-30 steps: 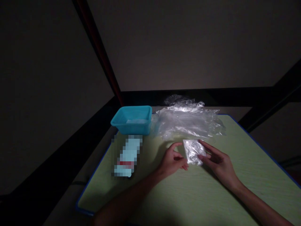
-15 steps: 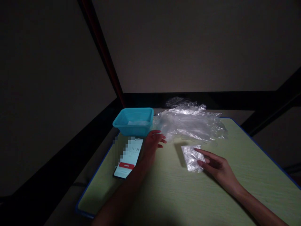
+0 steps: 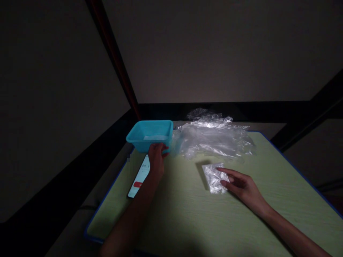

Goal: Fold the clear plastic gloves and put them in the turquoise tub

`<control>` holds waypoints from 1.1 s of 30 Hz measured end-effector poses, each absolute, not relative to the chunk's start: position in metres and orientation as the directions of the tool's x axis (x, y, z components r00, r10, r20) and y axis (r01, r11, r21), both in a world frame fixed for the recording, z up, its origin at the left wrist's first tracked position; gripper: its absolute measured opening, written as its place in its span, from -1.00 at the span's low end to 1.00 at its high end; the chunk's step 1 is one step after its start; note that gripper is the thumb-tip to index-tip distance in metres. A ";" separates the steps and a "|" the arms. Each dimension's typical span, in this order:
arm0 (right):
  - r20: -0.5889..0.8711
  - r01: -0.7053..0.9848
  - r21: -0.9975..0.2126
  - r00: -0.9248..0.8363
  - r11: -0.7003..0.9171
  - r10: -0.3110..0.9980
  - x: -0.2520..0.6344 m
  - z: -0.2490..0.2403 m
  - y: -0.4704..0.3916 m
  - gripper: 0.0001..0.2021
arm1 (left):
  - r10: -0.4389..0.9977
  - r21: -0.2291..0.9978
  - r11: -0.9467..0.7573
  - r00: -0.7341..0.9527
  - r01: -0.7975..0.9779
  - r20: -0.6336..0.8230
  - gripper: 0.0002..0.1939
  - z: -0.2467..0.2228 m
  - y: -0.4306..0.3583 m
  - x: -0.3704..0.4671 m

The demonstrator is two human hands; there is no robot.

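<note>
My right hand pinches the right side of a folded clear plastic packet between thumb and fingers, just above the table. At the front of a turquoise basket, my left hand has its fingers partly curled near the rim; whether they touch it is unclear. Some whitish plastic lies inside the basket. A phone with a lit screen rests below the basket, partly covered by my left hand and forearm.
A heap of crumpled clear plastic bags spreads over the back of the pale green table, right of the basket. The table has a blue edge. Behind it stand a wall and dark bars.
My left hand has moved left, from beside the basket's right corner to its front, now covering part of the phone. My right hand still holds the packet in nearly the same place.
</note>
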State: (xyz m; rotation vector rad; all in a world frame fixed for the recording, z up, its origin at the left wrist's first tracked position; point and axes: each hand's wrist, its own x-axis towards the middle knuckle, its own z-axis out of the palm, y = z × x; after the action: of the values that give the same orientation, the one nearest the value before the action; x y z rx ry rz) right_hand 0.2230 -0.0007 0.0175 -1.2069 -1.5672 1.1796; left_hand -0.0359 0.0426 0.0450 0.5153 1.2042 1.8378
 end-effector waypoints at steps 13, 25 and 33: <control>0.034 0.242 -0.961 -0.366 0.130 0.930 0.228 0.010 0.003 -0.69 | 0.807 0.857 -0.210 -0.578 -0.471 -0.120 -0.75 0.045 0.047 -0.044; 0.041 0.369 -0.895 -0.492 0.251 0.869 0.228 0.003 0.003 -0.74 | 0.795 0.869 -0.225 -0.599 -0.440 -0.097 -0.82 0.040 0.049 -0.044; 0.022 0.390 -0.887 -0.499 0.248 0.866 0.229 0.005 0.001 -0.73 | 0.787 0.878 -0.244 -0.614 -0.412 -0.069 -0.85 0.034 0.046 -0.037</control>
State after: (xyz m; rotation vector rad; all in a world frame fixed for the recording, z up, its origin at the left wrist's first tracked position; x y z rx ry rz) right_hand 0.2287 0.0015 0.0045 -1.1403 -2.0053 1.1986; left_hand -0.0369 0.0458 0.0337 0.5027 1.2010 1.9384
